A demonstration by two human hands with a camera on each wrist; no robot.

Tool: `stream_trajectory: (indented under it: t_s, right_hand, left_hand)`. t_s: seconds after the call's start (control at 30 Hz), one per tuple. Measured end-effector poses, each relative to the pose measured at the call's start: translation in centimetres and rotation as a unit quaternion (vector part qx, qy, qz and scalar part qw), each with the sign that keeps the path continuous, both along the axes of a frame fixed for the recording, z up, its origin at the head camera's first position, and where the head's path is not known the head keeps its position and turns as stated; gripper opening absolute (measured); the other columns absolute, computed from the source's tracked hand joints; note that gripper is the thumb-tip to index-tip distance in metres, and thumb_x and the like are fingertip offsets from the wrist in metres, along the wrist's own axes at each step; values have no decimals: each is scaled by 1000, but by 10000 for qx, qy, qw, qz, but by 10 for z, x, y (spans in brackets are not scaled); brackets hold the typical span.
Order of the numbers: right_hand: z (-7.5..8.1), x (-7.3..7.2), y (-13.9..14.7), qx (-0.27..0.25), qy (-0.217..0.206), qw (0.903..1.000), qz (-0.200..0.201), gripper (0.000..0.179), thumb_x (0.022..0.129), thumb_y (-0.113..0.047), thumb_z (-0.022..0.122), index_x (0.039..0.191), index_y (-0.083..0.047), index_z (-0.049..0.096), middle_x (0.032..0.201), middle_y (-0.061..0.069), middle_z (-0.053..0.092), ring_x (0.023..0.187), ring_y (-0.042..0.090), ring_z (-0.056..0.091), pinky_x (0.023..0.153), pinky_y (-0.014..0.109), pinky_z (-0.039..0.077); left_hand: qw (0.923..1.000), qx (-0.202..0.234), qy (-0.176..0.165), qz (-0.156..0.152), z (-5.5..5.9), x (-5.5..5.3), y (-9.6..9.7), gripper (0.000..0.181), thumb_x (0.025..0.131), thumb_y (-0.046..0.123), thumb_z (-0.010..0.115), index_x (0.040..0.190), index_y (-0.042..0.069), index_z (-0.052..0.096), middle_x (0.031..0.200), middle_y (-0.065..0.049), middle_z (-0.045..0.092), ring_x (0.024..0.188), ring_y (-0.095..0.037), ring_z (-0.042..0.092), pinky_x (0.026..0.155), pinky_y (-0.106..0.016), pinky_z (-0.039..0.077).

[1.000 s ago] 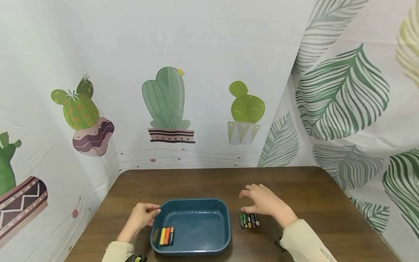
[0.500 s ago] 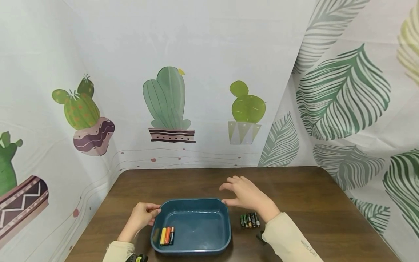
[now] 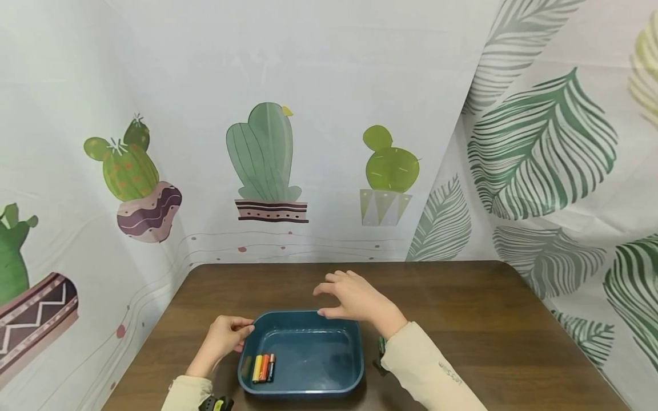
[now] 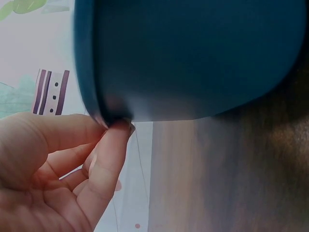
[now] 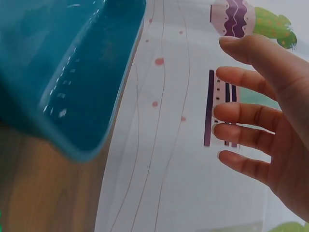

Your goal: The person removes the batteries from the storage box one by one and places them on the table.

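In the head view a dark teal tray point(image 3: 311, 357) sits on the wooden table. Three batteries, yellow point(image 3: 257, 369), orange point(image 3: 264, 369) and black point(image 3: 271, 369), lie side by side at its near left. My left hand point(image 3: 221, 339) pinches the tray's left rim between thumb and index finger, as the left wrist view also shows. Above the far right rim hovers my right hand point(image 3: 357, 299), its fingers spread and relaxed; the right wrist view shows nothing in that hand point(image 5: 270, 111). A green battery point(image 3: 382, 345) peeks out beside the right sleeve, which hides the others.
The brown table point(image 3: 462, 319) extends right of the tray and behind it. A white cloth point(image 3: 329, 114) printed with cacti and leaves hangs behind the table. A dark wrist strap point(image 3: 216, 404) shows at the left sleeve.
My right hand has moved left from above the row of batteries to over the tray's far rim. Its sleeve now covers most of those batteries. The left hand has stayed on the rim.
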State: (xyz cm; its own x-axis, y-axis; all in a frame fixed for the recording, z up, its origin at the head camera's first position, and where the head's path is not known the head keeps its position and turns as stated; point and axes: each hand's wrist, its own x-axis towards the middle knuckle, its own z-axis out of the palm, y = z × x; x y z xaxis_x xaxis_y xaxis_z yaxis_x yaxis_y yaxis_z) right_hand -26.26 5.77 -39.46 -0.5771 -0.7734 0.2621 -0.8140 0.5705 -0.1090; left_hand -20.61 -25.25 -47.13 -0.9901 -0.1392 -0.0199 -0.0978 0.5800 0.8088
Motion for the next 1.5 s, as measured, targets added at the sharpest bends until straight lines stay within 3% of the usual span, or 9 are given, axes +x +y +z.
stream_trajectory:
  t_s: [0.27, 0.47, 0.7, 0.93, 1.23, 1.5]
  right_hand:
    - [2, 0, -32, 285, -21, 9993, 238, 36, 86, -43, 69, 116, -24, 68, 104, -7, 62, 99, 13, 55, 89, 34, 48]
    - [-3, 1, -54, 716, 133, 9965, 421, 37, 87, -45, 67, 118, -25, 67, 108, -7, 63, 103, 13, 56, 94, 35, 48]
    - [-13, 3, -78, 1021, 288, 9924, 625, 38, 87, -48, 66, 119, -27, 67, 106, -10, 62, 103, 11, 57, 96, 35, 47]
    - [-25, 7, -96, 1309, 154, 9888, 697, 39, 86, -50, 67, 119, -30, 67, 108, -11, 62, 104, 9, 56, 99, 37, 46]
    - [-40, 14, -115, 1713, 233, 9819, 777, 38, 81, -52, 72, 113, -31, 69, 105, -14, 64, 95, 6, 56, 93, 30, 47]
    - [-49, 20, -132, 2292, 237, 9706, 702, 35, 75, -59, 73, 100, -34, 73, 93, -17, 63, 87, 4, 54, 82, 24, 44]
  left_hand:
    - [10000, 12, 59, -80, 2, 0, 0, 13, 85, -2, 67, 96, -8, 72, 72, -10, 66, 54, -18, 60, 48, -33, 56]
    - [10000, 51, -20, 49, 1, 0, 1, 12, 85, -3, 67, 95, -6, 73, 72, -10, 67, 54, -18, 61, 48, -33, 56]
    - [10000, 66, -3, 65, -1, 0, 0, 12, 84, -3, 67, 95, -7, 73, 69, -8, 65, 53, -18, 60, 48, -34, 56]
    - [9999, 93, -59, 43, -1, 0, 0, 12, 85, -3, 67, 95, -7, 72, 67, -7, 64, 53, -18, 60, 48, -33, 56]
    - [9999, 127, -39, 0, -1, -2, 0, 13, 85, -4, 66, 96, -8, 72, 68, -8, 66, 53, -19, 62, 48, -33, 57]
    - [10000, 57, -63, -11, -1, -1, -1, 13, 85, -4, 66, 96, -7, 72, 69, -8, 66, 54, -18, 61, 48, -33, 56]
